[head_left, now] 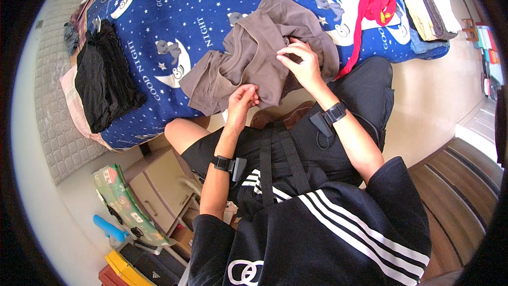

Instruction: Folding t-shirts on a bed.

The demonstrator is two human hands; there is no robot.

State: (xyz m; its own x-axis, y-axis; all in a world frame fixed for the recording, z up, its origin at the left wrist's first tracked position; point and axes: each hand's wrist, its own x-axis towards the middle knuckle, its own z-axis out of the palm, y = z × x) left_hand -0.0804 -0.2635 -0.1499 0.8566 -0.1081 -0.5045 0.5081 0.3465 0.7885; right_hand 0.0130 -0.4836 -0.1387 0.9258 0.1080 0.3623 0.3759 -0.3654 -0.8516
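- 10 o'clock: black garment [106, 79], unfolded.
- Near 11: left hand [242, 100] — closed, apparently pinching brown garment [259, 55].
- 12: that garment, rumpled on bedspread [148, 37]; seems unfinished.
- 1: right hand [305, 64] — thumb, forefinger nearly meeting; grip unclear.
- 2: folded clothes [415, 13], apparently done.

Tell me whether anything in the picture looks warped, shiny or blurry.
Head view: the brown panel at lower right curves, likely lens distortion; head view: the floor at right shows a pale sheen; head view: left hand, right hand and garment look fairly sharp, with no obvious motion blur.
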